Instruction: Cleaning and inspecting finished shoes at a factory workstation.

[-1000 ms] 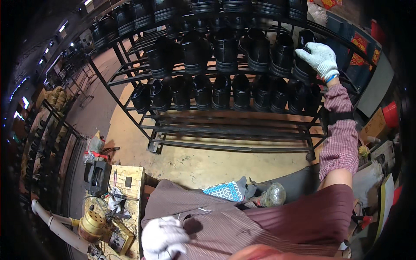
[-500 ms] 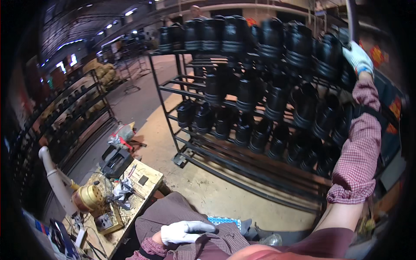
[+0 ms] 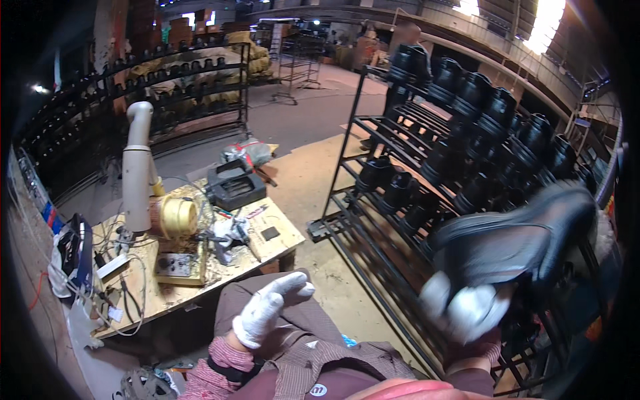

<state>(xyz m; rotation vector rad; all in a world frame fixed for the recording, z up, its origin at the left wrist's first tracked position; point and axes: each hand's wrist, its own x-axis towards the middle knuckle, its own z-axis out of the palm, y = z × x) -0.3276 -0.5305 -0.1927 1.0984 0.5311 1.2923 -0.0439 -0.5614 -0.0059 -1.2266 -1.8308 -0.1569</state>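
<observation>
A black boot (image 3: 520,243), dark, glossy and blurred, is gripped from beneath by the gloved right hand (image 3: 467,310), just in front of the metal rack (image 3: 373,227) filled with similar boots. The gloved left hand (image 3: 267,310) is held open and empty above the lap, near the edge of the cluttered wooden surface (image 3: 200,267). Bare floor (image 3: 313,180) is seen between surface and rack.

the gloved right hand (image 3: 467,310) grips a black leather boot (image 3: 517,243) in front of the black metal boot rack (image 3: 427,160); left of that grip lie the gloved left hand (image 3: 267,310), then the cluttered wooden workbench (image 3: 200,260).
</observation>
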